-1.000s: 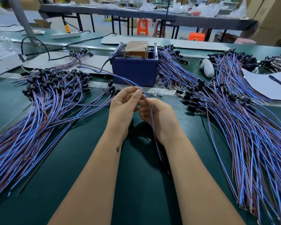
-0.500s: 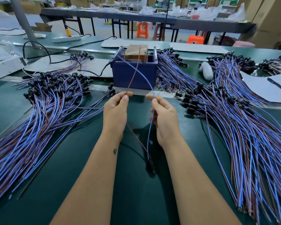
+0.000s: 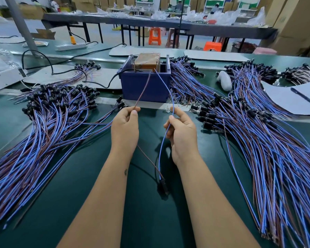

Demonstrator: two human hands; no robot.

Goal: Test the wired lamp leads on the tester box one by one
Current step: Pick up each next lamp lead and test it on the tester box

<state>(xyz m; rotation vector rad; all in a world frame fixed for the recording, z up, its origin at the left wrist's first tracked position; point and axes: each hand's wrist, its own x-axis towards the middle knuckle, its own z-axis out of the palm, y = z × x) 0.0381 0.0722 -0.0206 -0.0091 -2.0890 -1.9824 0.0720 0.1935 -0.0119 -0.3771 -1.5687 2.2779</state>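
Currently:
step: one lamp lead is being presented to the tester box (image 3: pixel 145 85); wire tips are reaching up toward the box top, contact not clear from this view.
left hand: left hand (image 3: pixel 125 128) is pinching the brown wire (image 3: pixel 142 92) between thumb and forefinger, other fingers curled.
right hand: right hand (image 3: pixel 182 133) is gripping the blue wire (image 3: pixel 166 86), fingers curled round it.
lamp holder: black lamp holder (image 3: pixel 163 185) of this lead is lying on the tabletop (image 3: pixel 89 194) between the forearms, near the body.
tester box: blue box is sitting mid-tabletop just beyond both hands, brown block (image 3: pixel 147 62) inside it.
next move: likely calling for both bare tips touching the contacts inside the box at once, wires kept apart; then the lead is going aside.
piles: left pile (image 3: pixel 34 133) and right pile (image 3: pixel 258 140) of leads are flanking the hands; which one is tested, cannot tell.
open room: a bare green lane is running from the box back to the body, between the piles.
edges: piles are crowding both sides, near the elbows; box front wall is just beyond the fingertips; black cable (image 3: pixel 104 85) is trailing off the box's left.
risk: holder is probably dragging if the wires are lifted much.
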